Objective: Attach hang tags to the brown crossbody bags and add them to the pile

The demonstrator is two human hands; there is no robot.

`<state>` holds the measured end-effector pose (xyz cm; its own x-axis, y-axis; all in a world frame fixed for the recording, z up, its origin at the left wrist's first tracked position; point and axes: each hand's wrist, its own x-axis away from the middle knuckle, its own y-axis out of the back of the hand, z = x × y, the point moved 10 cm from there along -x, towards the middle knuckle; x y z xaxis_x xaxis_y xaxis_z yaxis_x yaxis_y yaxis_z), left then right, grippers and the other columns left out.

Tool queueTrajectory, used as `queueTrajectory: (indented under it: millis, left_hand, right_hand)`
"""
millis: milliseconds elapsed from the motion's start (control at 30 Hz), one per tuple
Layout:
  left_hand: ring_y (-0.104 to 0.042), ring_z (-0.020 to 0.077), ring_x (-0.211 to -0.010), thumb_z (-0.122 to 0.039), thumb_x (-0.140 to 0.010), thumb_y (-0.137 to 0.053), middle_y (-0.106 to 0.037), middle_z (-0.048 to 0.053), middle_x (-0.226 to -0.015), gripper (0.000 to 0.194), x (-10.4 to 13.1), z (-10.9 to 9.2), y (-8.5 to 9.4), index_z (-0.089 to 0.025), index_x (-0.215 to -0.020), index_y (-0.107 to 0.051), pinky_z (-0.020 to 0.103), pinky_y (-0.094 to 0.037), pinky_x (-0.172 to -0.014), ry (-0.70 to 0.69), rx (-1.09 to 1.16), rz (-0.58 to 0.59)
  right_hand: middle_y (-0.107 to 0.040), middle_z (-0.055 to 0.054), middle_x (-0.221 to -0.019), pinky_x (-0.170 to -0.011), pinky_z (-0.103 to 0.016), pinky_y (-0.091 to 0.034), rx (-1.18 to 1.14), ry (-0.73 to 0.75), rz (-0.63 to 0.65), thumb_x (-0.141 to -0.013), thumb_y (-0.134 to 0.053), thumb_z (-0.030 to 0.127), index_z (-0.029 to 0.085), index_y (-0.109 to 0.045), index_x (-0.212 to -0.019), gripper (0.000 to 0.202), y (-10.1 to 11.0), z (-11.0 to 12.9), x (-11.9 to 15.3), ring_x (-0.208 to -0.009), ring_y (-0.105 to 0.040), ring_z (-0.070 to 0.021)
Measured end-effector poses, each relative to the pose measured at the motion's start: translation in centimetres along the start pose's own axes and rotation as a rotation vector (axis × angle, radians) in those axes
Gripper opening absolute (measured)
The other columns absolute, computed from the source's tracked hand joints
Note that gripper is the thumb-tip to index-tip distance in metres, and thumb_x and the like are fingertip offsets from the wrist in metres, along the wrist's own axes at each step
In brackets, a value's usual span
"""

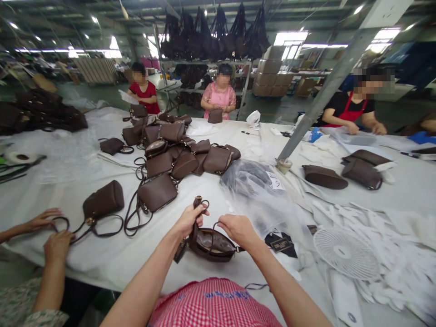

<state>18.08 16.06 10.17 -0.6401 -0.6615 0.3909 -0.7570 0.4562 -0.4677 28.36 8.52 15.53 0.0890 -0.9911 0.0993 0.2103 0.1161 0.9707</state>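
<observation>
A small dark brown handbag (pixel 221 256) lies in front of me, its top unzipped and the grey lining showing. My left hand (pixel 190 220) is closed around the bag's brown strap (pixel 197 204), with a buckle end sticking up above the fingers. A black hang tag (pixel 180 250) dangles at the bag's left side. Over the bag's opening, my right hand (pixel 238 229) pinches a thin dark cord that loops down into it. Just right of that hand lies a black card with gold lettering (pixel 281 245).
Several brown handbags (pixel 158 193) are heaped ahead. At left, a co-worker's hands (pixel 56 238) hold another bag's strap (pixel 61 220). A clear plastic bag (pixel 252 181), a white fan (pixel 345 252) and white scraps (pixel 402 254) lie right. A slanted metal post (pixel 316 100) rises beyond. Other people work across the table.
</observation>
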Motion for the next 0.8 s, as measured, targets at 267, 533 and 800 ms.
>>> queueTrajectory:
  millis: [267, 533, 800]
  left_hand:
    - [-0.033, 0.002, -0.041, -0.03, -0.066, -0.076, -0.056, -0.004, -0.063, 0.032, 0.4, 3.0, -3.5, -0.013, -0.087, -0.058, 0.017, -0.025, -0.04, 0.122, -0.259, 0.165]
    - [-0.037, 0.0056, -0.043, -0.038, -0.07, -0.07, -0.049, -0.003, -0.052, 0.031, 1.3, 4.0, -2.4, -0.013, -0.06, -0.054, 0.02, -0.028, -0.041, 0.229, -0.447, 0.266]
    - [-0.051, 0.0123, -0.047, -0.033, -0.068, -0.068, -0.051, -0.002, -0.052, 0.026, 2.0, 5.1, -3.5, -0.017, -0.06, -0.049, 0.028, -0.046, -0.052, 0.324, -0.302, 0.313]
  right_hand:
    - [-0.072, -0.008, -0.088, -0.06, -0.025, -0.034, 0.013, -0.102, -0.036, -0.096, -0.042, 0.037, 0.02, -0.066, -0.091, 0.029, 1.5, -0.5, -1.8, -0.081, -0.065, -0.0184]
    - [-0.071, -0.005, -0.086, -0.067, -0.024, -0.038, -0.187, -0.035, -0.021, -0.093, -0.049, 0.037, 0.021, -0.069, -0.089, 0.026, 2.2, -3.9, -1.2, -0.082, -0.062, -0.0167]
    - [-0.039, -0.018, -0.145, -0.104, -0.045, -0.031, -0.141, 0.172, -0.151, -0.079, -0.068, 0.027, 0.017, -0.032, -0.143, 0.075, 2.3, -1.2, 0.2, -0.134, -0.033, -0.0301]
